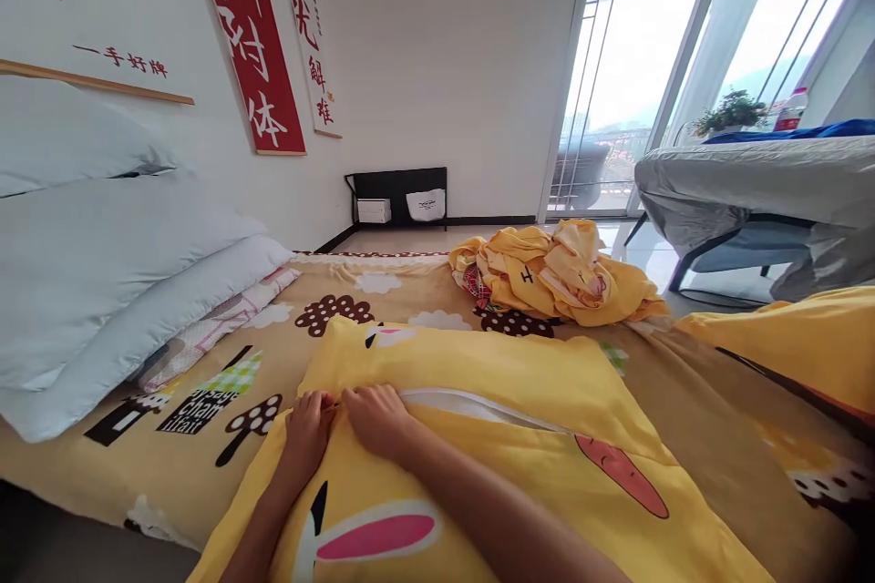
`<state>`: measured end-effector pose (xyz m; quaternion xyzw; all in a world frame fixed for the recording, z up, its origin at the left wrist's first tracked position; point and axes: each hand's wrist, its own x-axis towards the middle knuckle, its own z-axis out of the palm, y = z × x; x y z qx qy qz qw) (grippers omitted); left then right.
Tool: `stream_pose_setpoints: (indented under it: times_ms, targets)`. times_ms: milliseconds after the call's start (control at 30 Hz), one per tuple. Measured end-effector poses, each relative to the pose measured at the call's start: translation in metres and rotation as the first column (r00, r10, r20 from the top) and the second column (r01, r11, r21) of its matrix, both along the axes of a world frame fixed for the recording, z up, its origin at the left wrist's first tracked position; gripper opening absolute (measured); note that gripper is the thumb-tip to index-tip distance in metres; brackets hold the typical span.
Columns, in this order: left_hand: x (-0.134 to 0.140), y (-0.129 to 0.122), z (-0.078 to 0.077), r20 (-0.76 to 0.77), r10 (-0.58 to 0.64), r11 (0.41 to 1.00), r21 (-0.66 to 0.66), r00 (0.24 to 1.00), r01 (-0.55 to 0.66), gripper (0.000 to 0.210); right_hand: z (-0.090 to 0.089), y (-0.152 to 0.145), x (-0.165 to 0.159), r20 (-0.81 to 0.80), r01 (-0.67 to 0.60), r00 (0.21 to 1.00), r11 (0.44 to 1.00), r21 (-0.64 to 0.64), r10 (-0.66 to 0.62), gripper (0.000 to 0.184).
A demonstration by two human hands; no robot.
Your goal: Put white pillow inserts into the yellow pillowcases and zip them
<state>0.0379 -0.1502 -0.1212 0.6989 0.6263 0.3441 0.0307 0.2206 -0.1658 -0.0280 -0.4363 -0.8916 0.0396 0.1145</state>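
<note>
A yellow pillowcase (pixel 526 492) with rabbit and carrot prints lies on the bed in front of me. A long slit runs across it, and white filling (pixel 471 403) shows through. My left hand (pixel 309 430) is closed on the cloth at the slit's left end. Just beside it, my right hand (pixel 375 419) is closed on the cloth along the same edge, its fingers curled downward. Whether a zip pull is between the fingers is hidden.
A crumpled yellow cloth heap (pixel 561 278) lies at the bed's far edge. White pillows (pixel 116 264) are stacked at left. More yellow fabric (pixel 807 337) is at right. Beyond stands a covered table (pixel 752 178) with a chair (pixel 745 250) beneath. The patterned sheet (pixel 383 296) covers the bed.
</note>
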Motion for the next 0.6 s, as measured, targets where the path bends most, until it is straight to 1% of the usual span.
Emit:
stream_pose_setpoints:
  times_ms: [67,100,167,233,333,467,533,600]
  targets:
    - [-0.002,-0.001,-0.004,0.028,0.006,1.0,0.008,1.0,-0.006,0.031,-0.02,0.004,-0.005,0.017,0.021,1.0,1.0,-0.019,-0.021,0.018]
    - [-0.003,-0.001,-0.006,0.054,0.002,1.0,0.025,0.999,-0.003,0.031,-0.026,0.005,-0.004,0.011,0.026,1.0,0.999,-0.021,-0.025,0.019]
    - [-0.004,-0.002,-0.009,0.109,-0.013,0.998,0.065,0.994,0.006,0.033,-0.03,0.005,0.0,0.01,0.031,0.999,0.999,-0.034,-0.031,0.02]
    - [-0.005,-0.003,-0.01,0.139,-0.023,0.996,0.085,0.99,0.011,0.033,-0.025,0.007,0.003,0.031,0.038,0.999,0.998,-0.052,-0.036,0.023]
    - [-0.004,-0.004,-0.008,0.149,-0.029,0.997,0.073,0.988,0.018,0.03,-0.012,0.014,-0.002,0.08,0.029,0.997,0.997,-0.073,-0.024,0.025]
    - [-0.002,-0.006,-0.004,0.153,-0.049,0.997,0.058,0.987,0.04,0.024,0.004,0.027,-0.018,0.147,-0.07,0.985,0.992,-0.11,0.085,0.025]
    - [-0.002,-0.006,-0.003,0.145,-0.059,0.997,0.054,0.988,0.051,0.022,0.008,0.032,-0.024,0.163,-0.102,0.979,0.988,-0.113,0.12,0.022]
    - [-0.001,-0.007,-0.002,0.141,-0.063,0.997,0.049,0.988,0.056,0.021,0.007,0.034,-0.028,0.165,-0.111,0.978,0.989,-0.098,0.126,0.021]
